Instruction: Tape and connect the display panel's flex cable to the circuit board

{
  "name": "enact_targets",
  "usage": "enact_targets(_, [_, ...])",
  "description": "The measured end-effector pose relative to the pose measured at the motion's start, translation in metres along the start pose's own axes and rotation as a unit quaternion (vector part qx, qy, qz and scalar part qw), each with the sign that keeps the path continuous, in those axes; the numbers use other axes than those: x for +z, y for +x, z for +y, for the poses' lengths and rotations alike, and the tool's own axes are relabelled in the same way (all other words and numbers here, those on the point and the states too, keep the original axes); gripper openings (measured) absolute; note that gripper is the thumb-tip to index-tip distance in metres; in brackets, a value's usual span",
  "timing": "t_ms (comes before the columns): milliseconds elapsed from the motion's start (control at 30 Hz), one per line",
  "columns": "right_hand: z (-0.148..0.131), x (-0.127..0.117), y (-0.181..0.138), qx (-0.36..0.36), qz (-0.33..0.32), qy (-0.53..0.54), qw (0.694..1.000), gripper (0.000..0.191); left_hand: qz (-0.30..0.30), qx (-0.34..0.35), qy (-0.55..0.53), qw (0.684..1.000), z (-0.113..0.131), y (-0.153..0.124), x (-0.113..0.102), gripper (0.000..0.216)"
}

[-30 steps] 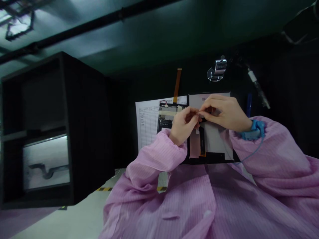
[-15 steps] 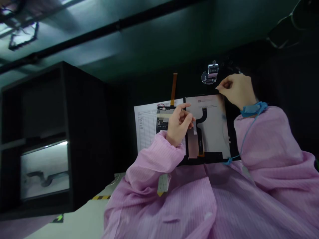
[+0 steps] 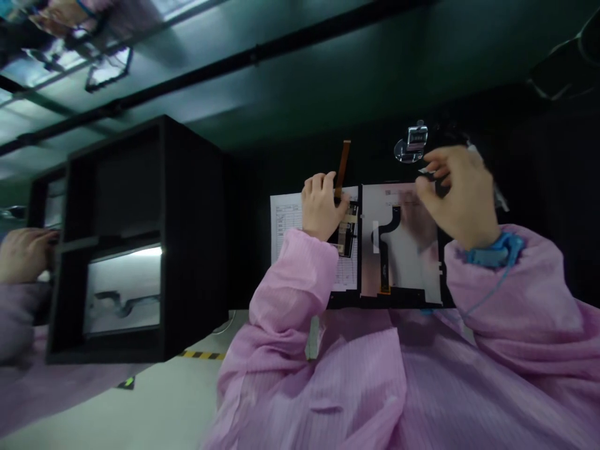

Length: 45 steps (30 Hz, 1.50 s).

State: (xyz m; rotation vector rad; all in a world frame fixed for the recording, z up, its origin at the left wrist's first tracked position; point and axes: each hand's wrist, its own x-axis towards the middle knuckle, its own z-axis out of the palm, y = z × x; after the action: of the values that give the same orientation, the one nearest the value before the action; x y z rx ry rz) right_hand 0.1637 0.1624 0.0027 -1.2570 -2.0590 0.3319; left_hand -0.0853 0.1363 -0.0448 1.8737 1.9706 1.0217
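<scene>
My left hand [image 3: 322, 205] is over a small circuit board [image 3: 347, 234], its fingers bent around the upper left part and the thumb on top. It covers much of the board. An orange flat cable [image 3: 343, 164] sticks out beyond the thumb. To the right lies a pale display panel [image 3: 415, 250] in a black frame, with a black ribbon cable [image 3: 384, 259] and a whitish tape strip [image 3: 375, 237] on it. Above the panel's upper right corner, my right hand [image 3: 462, 197] pinches a small whitish piece [image 3: 424, 170], too small to identify.
A printed sheet [image 3: 285, 215] lies under the board. A shiny metal counter [image 3: 416, 139] stands beyond the panel. At left is a black shelf box [image 3: 194, 244] holding another pale panel [image 3: 124, 290]. Another person's hand [image 3: 23, 253] is at its far left side.
My left hand has gone from the tape strip on the panel leftward onto the circuit board. My right hand has turned, its fingers still near the panel's upper right corner. The view has shifted.
</scene>
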Motion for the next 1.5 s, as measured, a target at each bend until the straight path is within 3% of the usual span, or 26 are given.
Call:
enact_targets(133, [-0.025,0.004,-0.034,-0.057,-0.138,-0.053,0.987,0.04,-0.008,0.017,-0.047,0.999,-0.001,0.004,0.007,0.041])
enact_targets(267, [-0.033,0.01,-0.062,-0.064,-0.186,-0.089,0.976,0.062,0.016,0.006,-0.155,0.988,0.005,0.003,0.004,0.049])
enact_targets(500, [-0.03,0.026,-0.079,-0.031,-0.163,-0.078,0.983,0.078,0.018,-0.044,-0.302,0.952,0.013,0.003,-0.004,0.051])
enact_targets(633, [-0.029,0.028,-0.08,-0.027,-0.155,-0.059,0.986,0.076,0.02,-0.05,-0.317,0.947,0.015,0.005,-0.007,0.027])
enact_targets(700, [-0.028,0.028,-0.079,-0.024,-0.154,-0.05,0.986,0.076,0.007,-0.036,-0.31,0.95,0.015,0.005,-0.009,0.016])
enact_targets(867, [-0.026,0.028,-0.074,-0.024,-0.152,-0.031,0.988,0.073,-0.024,0.004,-0.284,0.959,0.018,0.002,-0.015,0.029])
enact_targets(1100, [-0.028,0.031,-0.076,-0.006,-0.147,-0.02,0.989,0.069,-0.078,0.056,-0.255,0.962,0.024,-0.004,-0.019,0.011])
enact_targets(1500, [-0.023,0.038,-0.078,-0.032,-0.112,-0.023,0.993,0.065,-0.084,0.207,-0.104,0.969,0.018,-0.012,-0.007,0.02])
